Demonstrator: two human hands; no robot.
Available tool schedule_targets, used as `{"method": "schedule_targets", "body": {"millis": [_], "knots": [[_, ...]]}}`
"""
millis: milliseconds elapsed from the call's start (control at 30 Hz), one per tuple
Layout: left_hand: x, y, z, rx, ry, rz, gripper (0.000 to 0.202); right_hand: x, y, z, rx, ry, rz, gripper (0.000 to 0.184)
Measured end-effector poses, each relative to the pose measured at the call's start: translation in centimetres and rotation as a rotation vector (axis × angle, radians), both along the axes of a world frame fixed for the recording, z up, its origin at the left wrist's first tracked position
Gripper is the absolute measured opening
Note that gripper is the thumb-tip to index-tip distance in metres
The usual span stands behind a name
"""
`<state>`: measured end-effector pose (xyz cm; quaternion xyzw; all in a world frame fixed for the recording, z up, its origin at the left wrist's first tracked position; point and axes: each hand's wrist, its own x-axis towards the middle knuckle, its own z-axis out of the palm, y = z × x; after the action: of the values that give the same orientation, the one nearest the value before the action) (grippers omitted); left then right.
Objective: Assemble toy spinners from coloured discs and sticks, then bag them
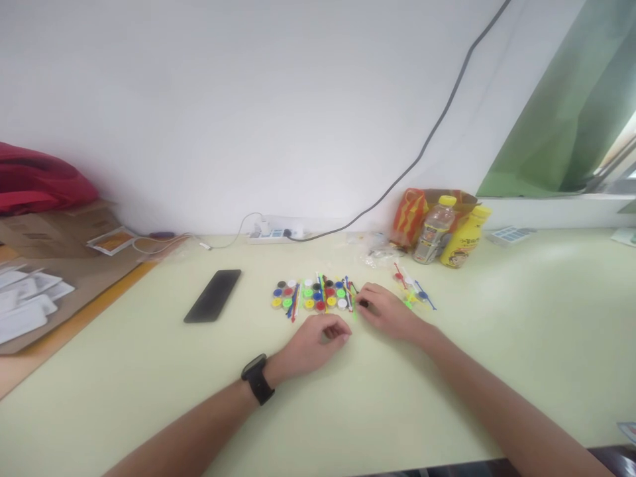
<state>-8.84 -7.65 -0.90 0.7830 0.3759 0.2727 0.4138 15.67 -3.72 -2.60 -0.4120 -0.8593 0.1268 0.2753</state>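
Note:
My left hand (315, 341) lies on the table just in front of the laid-out pieces, fingers curled and nothing visible in them; a black watch (258, 379) is on that wrist. At the right end of the rows, my right hand (385, 310) has its fingers closed around a small black round piece (364, 303), partly hidden by them. Small round pieces in several colours, such as a yellow one (309, 305), stand in groups of rows. Between the groups lie thin coloured arrow-shaped sticks (295, 303). More arrow sticks (425, 296) and a red round piece (399, 276) lie loose beyond my right hand.
A black phone (212, 296) lies left of the pieces. At the back are a power strip (275, 233), clear plastic wrapping (377, 255), a clear bottle (433, 232), a yellow bottle (464, 240) and a red-yellow bag (410, 215). A cardboard box (54, 232) sits far left.

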Motion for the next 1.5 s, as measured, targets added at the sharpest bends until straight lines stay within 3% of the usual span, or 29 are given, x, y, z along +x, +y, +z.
{"method": "schedule_targets", "body": {"millis": [600, 1500], "knots": [[-0.08, 0.15, -0.57, 0.007, -0.028, 0.008, 0.011, 0.13, 0.70, -0.89, 0.018, 0.108, -0.031, 0.016], [-0.01, 0.10, -0.34, 0.049, -0.002, 0.002, 0.012, -0.10, 0.04, 0.01, 0.038, 0.112, -0.022, 0.016]]}}
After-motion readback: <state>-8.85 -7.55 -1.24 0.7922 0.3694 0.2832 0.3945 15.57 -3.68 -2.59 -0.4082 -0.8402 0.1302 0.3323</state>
